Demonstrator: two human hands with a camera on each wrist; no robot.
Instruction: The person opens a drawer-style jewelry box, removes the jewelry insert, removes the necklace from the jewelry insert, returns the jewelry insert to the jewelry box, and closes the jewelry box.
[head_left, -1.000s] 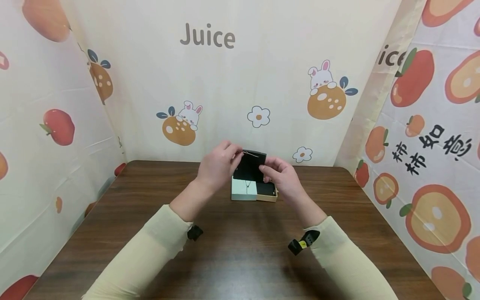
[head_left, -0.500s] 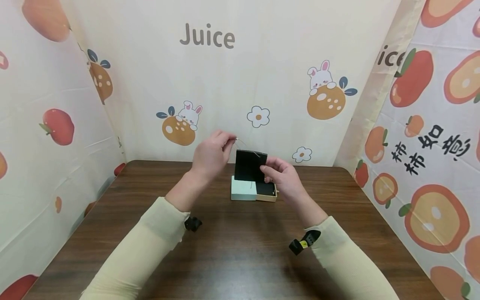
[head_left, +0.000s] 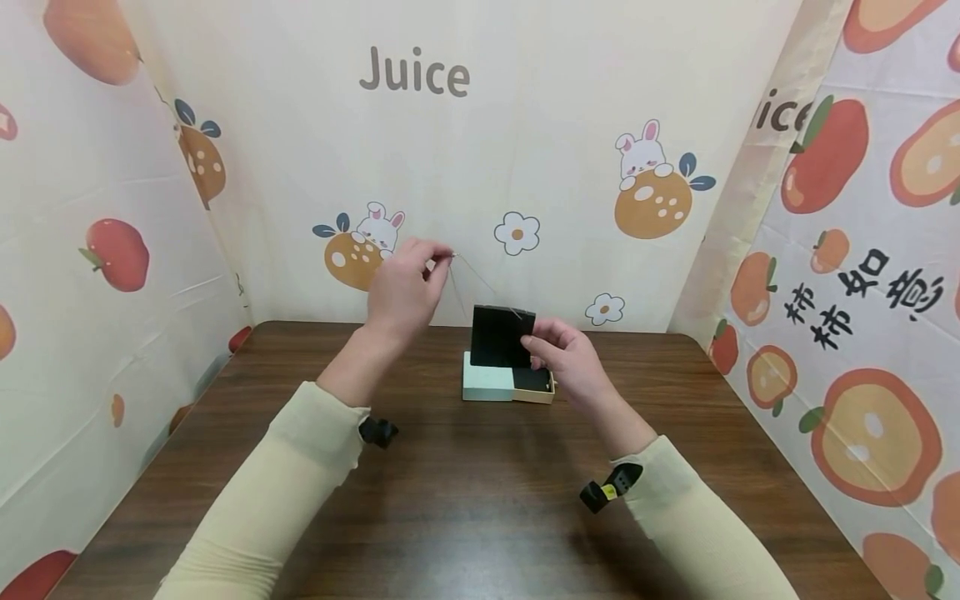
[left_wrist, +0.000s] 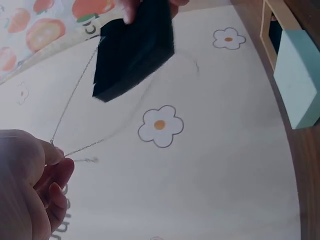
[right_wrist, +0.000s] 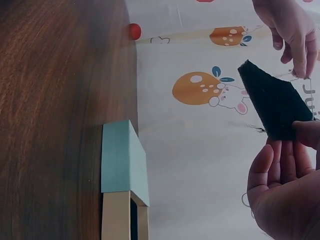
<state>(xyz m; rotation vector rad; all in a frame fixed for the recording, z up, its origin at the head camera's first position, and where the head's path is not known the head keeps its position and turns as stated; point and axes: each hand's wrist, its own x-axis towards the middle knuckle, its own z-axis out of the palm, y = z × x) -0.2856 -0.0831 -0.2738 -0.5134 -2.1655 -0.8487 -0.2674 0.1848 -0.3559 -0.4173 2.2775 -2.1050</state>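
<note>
High over the table, my left hand [head_left: 407,287] pinches a thin silver necklace chain [left_wrist: 75,92] near its clasp end. The chain stretches across to a square black jewelry insert pad [head_left: 501,337], where it catches at the pad's upper edge. My right hand [head_left: 564,357] holds that pad upright by its right side, thumb on the near face and fingers behind, as the right wrist view also shows. Below the pad stands a mint-green jewelry box sleeve [head_left: 483,383], with its tan drawer [head_left: 534,398] pulled partly out to the right. A loose strand end dangles beside the pad in both wrist views.
The box stands on a dark brown wooden table [head_left: 480,500], toward its back edge. Behind and at both sides hang cream and white cloths [head_left: 562,125] printed with fruit, rabbits and flowers. A black strap with a small device sits at each sleeve cuff.
My left hand has moved up and to the left, drawing the chain out from the pad into a long loop. My right hand and the pad have lowered slightly.
</note>
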